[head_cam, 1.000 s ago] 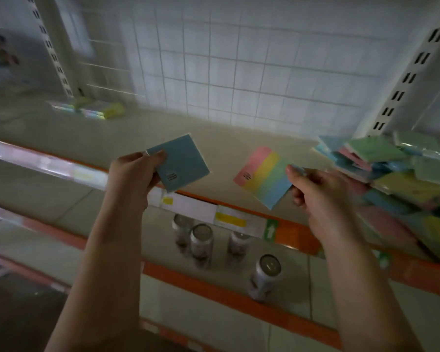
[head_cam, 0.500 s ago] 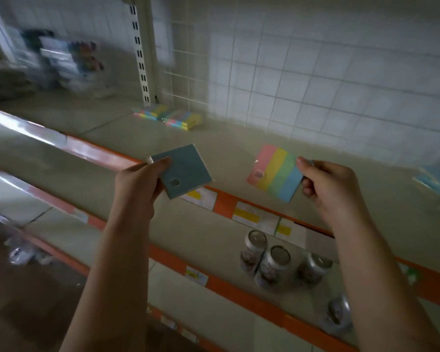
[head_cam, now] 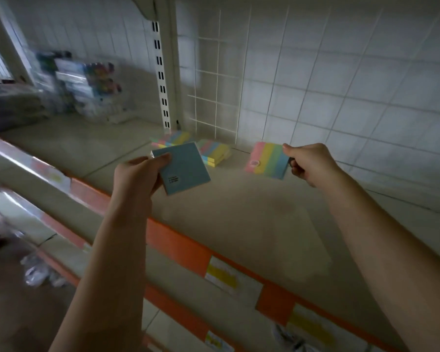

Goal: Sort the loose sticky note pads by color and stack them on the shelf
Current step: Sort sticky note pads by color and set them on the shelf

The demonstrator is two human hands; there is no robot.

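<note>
Beige shelf [head_cam: 252, 224], two striped pad stacks [head_cam: 214, 152] by its back wall

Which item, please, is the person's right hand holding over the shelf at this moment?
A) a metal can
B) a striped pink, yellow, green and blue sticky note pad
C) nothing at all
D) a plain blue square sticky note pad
B: the right hand pinches the striped pink, yellow, green and blue sticky note pad by its blue edge, while the plain blue square sticky note pad sits in the left hand.
</note>
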